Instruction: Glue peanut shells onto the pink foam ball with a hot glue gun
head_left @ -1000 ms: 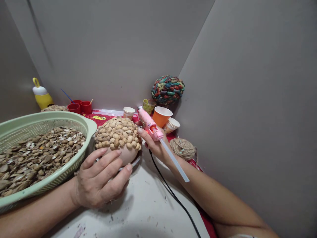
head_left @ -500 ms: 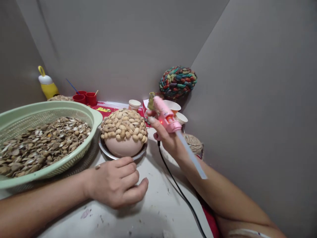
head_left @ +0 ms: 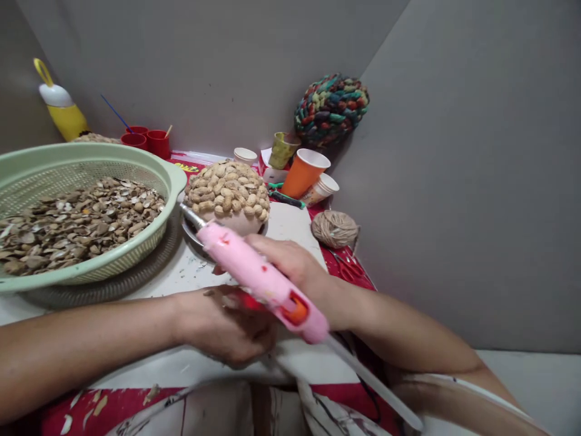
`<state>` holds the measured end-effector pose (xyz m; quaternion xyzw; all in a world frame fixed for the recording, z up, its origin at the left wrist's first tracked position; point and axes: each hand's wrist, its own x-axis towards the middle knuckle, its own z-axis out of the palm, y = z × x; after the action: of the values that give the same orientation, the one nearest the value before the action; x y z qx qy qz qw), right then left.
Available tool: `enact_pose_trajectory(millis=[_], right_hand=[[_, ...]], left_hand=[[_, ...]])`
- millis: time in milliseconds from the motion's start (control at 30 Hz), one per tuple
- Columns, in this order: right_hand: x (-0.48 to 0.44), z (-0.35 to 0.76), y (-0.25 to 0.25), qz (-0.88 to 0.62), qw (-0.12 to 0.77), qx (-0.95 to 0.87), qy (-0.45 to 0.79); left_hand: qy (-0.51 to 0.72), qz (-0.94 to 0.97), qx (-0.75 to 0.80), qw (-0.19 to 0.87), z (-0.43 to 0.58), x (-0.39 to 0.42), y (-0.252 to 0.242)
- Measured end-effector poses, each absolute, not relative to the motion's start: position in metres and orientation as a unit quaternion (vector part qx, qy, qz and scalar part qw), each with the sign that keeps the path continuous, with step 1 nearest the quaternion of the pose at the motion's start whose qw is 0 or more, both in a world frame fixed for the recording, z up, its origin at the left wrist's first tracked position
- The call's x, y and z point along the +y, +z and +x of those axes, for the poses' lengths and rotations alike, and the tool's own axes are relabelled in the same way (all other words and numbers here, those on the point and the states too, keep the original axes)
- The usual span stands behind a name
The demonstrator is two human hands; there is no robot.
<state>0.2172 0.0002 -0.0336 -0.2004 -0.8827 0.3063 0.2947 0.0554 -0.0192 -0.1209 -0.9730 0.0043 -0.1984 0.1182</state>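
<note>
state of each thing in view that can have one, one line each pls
Glue gun: held in right hand, glue stick out the back
Left hand: fingers partly hidden, grip unclear
Pink base: peanuts above, bare lower band
Green basket: partly filled with shells
Orange cup: uncovered
Yellow bottle: lid on
Twine ball: wound
Scissors: lying down, open or shut unclear
</note>
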Motion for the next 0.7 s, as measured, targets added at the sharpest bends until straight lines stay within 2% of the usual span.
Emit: enact_pose_trajectory(millis=[200, 467, 533, 700], right_hand=[[-0.012, 0.206, -0.053, -0.223, 0.231, -0.873, 0.367], [-0.03, 0.201, -0.066, -0.281, 0.246, -0.822, 0.43], [-0.031, 0.202, -0.067, -0.324, 0.28, -0.792, 0.434], [-0.019, 0.212, -0.071, -0.421, 0.456, -0.677, 0.396]], left_hand=[[-0.169, -0.971, 0.039, 0.166, 0.057, -0.03, -0.119], [-0.208, -0.966, 0.038, 0.152, 0.057, -0.038, -0.124], [-0.23, -0.962, 0.04, 0.145, 0.057, -0.04, -0.121], [-0.258, -0.952, 0.08, 0.144, 0.054, -0.041, -0.107]])
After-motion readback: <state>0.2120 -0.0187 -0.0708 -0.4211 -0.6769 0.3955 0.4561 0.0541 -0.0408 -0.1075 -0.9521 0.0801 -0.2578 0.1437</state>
